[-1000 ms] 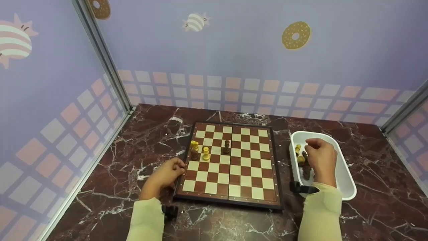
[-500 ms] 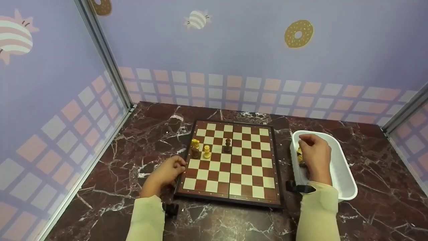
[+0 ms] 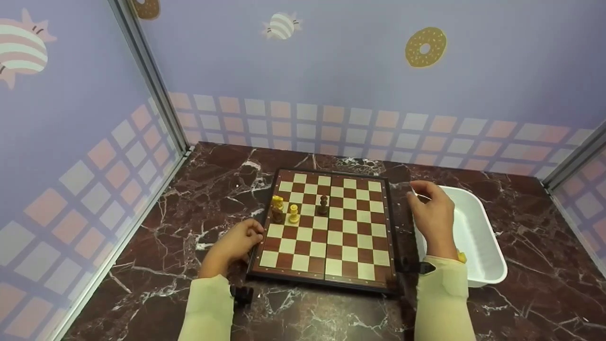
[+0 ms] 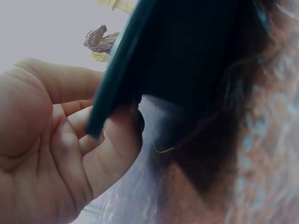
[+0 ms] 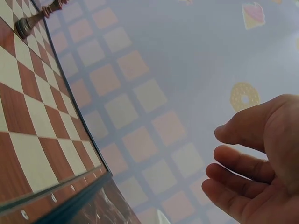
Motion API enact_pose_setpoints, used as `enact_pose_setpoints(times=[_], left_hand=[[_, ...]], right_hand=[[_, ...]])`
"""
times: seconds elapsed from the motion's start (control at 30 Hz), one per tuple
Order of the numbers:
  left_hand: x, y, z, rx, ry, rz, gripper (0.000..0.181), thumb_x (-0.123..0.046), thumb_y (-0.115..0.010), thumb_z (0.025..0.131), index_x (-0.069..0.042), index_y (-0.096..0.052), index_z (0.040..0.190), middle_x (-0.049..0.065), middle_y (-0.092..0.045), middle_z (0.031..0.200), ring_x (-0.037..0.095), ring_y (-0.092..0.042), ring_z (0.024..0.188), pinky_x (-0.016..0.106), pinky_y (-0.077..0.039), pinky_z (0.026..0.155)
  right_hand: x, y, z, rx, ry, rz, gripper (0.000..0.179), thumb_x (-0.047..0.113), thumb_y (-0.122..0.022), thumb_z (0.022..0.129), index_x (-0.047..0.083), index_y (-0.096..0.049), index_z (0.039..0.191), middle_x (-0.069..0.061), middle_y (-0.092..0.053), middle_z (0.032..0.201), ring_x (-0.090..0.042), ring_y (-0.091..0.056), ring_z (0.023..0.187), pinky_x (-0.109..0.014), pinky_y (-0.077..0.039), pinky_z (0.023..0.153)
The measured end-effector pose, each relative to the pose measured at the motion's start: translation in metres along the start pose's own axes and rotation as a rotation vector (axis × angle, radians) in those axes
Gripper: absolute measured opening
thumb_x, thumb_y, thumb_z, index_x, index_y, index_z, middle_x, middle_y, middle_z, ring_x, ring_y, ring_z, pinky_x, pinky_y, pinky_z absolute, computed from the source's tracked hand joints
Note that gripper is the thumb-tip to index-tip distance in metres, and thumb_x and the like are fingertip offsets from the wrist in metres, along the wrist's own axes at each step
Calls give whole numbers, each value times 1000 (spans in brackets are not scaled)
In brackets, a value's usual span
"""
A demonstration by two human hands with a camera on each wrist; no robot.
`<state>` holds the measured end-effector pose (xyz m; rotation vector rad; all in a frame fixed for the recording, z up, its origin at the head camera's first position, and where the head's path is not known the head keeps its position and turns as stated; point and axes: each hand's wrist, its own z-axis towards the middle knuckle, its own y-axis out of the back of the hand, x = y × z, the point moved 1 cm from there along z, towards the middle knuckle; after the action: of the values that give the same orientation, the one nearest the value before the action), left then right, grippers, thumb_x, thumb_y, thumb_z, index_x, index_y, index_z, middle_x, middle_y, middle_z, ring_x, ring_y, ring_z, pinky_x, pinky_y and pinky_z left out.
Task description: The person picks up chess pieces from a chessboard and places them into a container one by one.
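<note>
My left hand [image 3: 239, 240] grips the left edge of the chessboard [image 3: 348, 246]; in the left wrist view the dark board edge [image 4: 117, 74] runs between thumb and fingers. Near that edge stand a brown knight [image 3: 278, 215] and a yellow piece [image 3: 278, 202] just behind it. A yellow chess piece [image 3: 294, 214] is to their right, and a tall dark brown chess piece [image 3: 323, 205] stands near the fold. My right hand [image 3: 433, 215] hovers over the white tray's left rim. Its fingers are loosely bent, with nothing between them in the right wrist view.
The white plastic tray [image 3: 494, 251] stands right of the board, its left part hidden by my right hand and sleeve. A bit of yellow [image 3: 461, 256] shows beside that sleeve. Patterned walls [image 3: 350, 71] enclose the marble tabletop [image 3: 218, 189].
My right hand has moved left, from above the pieces in the tray to the tray's left rim. The left hand stays on the board's edge, and the standing pieces have not moved.
</note>
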<state>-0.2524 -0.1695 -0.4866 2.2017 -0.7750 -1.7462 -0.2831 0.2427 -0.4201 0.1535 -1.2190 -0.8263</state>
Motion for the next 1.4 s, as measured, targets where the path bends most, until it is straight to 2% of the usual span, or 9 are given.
enact_pose_setpoints(times=[0.13, 0.23, 0.37, 0.6, 0.83, 1.03, 1.17, 1.4], left_hand=[[-1, 1, -1, -1, 6, -11, 11, -10, -54, 90, -8, -52, 101, 6, -52, 77, 17, -48, 55, 31, -45, 40], [-1, 2, -1, -2, 7, -12, 11, -10, -53, 90, -8, -52, 101, 6, -52, 77, 17, -48, 55, 31, -45, 39], [0, 2, -1, -2, 4, -10, 11, -10, -53, 90, -7, -52, 101, 6, -52, 77, 17, -48, 54, 31, -46, 39], [2, 2, -2, -9, 3, -13, 11, -8, -54, 90, -7, -52, 101, 6, -54, 76, 17, -48, 54, 30, -44, 39], [2, -1, 1, 16, 10, -6, 12, -10, -53, 91, -8, -52, 102, 7, -53, 80, 18, -50, 57, 31, -46, 41], [1, -3, 3, 14, 15, -37, 12, -9, -53, 90, -8, -52, 102, 6, -52, 79, 17, -50, 59, 31, -47, 41], [1, -4, 3, 4, 9, -38, 12, -8, -54, 90, -7, -51, 101, 5, -52, 77, 17, -50, 58, 31, -46, 40], [2, 0, 2, 4, 19, -33, 11, -10, -54, 90, -9, -52, 101, 6, -53, 78, 17, -49, 56, 30, -46, 39]], right_hand=[[7, -7, -2, -11, 59, 56, 21, 12, -66, 80, 9, -65, 101, -5, -66, 96, -15, -62, 91, -27, -52, 82], [12, -12, -4, -4, 96, 68, 23, 14, -67, 80, 10, -65, 102, -6, -65, 96, -18, -62, 91, -31, -52, 83], [17, -19, -6, 35, 109, 49, 27, 21, -69, 81, 12, -63, 105, -7, -63, 101, -24, -62, 94, -36, -51, 84], [26, -30, -10, 85, 130, 53, 30, 25, -70, 80, 14, -62, 107, -5, -63, 105, -21, -61, 95, -34, -50, 84], [35, -45, -14, 154, 170, 39, 32, 31, -68, 81, 16, -62, 109, -6, -62, 104, -24, -60, 93, -36, -50, 81], [38, -60, -14, 209, 155, 94, 31, 30, -67, 82, 16, -62, 108, -3, -61, 109, -21, -59, 103, -31, -51, 86], [40, -71, -13, 247, 144, 97, 30, 30, -68, 81, 18, -61, 108, -1, -61, 107, -19, -58, 103, -35, -50, 89], [46, -97, -13, 362, 67, 144, 34, 33, -68, 80, 20, -61, 110, 0, -62, 112, -18, -58, 106, -36, -50, 88]])
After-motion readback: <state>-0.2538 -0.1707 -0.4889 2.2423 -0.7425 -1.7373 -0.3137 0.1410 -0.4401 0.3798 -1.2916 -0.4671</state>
